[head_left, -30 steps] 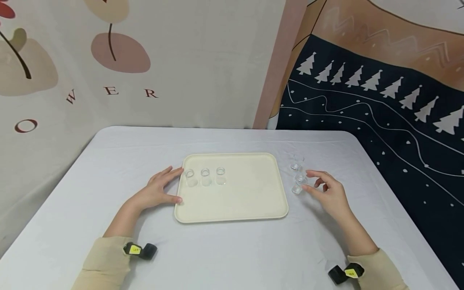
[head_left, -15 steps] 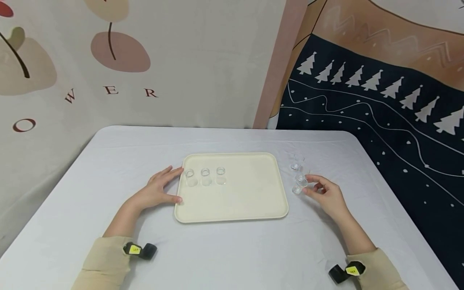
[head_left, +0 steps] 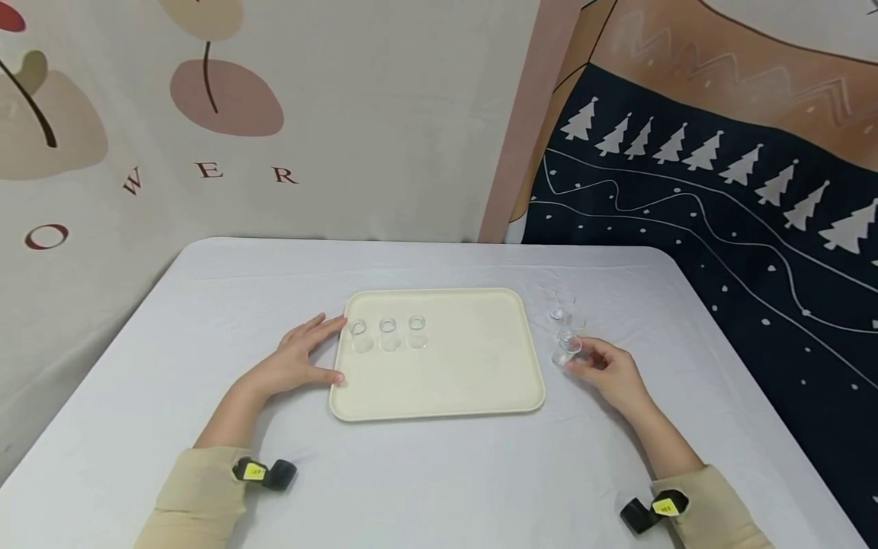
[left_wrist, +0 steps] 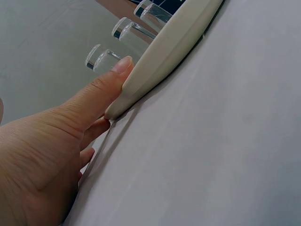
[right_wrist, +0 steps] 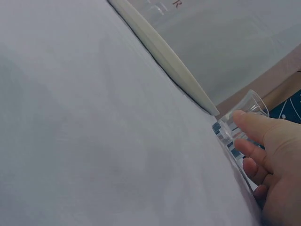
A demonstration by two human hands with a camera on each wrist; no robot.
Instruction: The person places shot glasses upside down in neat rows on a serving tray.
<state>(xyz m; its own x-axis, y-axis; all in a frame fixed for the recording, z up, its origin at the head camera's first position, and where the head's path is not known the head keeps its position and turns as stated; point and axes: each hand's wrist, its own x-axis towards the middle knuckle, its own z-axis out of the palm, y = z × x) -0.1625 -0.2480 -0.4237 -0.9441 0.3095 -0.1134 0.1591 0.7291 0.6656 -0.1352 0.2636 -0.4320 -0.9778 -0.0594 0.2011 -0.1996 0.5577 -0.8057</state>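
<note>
My left hand (head_left: pixel 296 361) spreads its fingers along the left edge of a cream tray (head_left: pixel 473 381); in the left wrist view the thumb (left_wrist: pixel 123 65) rests on the rim. Three clear shot glasses stand in a row on the tray's left half, thick bases up: a left one (head_left: pixel 359 335), a middle one (head_left: pixel 389 334) and a right one (head_left: pixel 417 332). Right of the tray my right hand (head_left: pixel 610 375) pinches an upright shot glass (head_left: pixel 566 348) between thumb and fingers. Its flared mouth (right_wrist: pixel 256 101) points up in the right wrist view.
More clear glasses stand just behind the gripped one, among them a glass (head_left: pixel 559 311) at the back. A white cloth (head_left: pixel 439 480) covers the table. Patterned hangings, one pale (head_left: pixel 384 114) and one dark with trees (head_left: pixel 638 198), rise behind and to the right.
My right hand has moved slightly left and nearer the front, and its thumb and fingers have come together on a shot glass. The left hand and tray stay in place.
</note>
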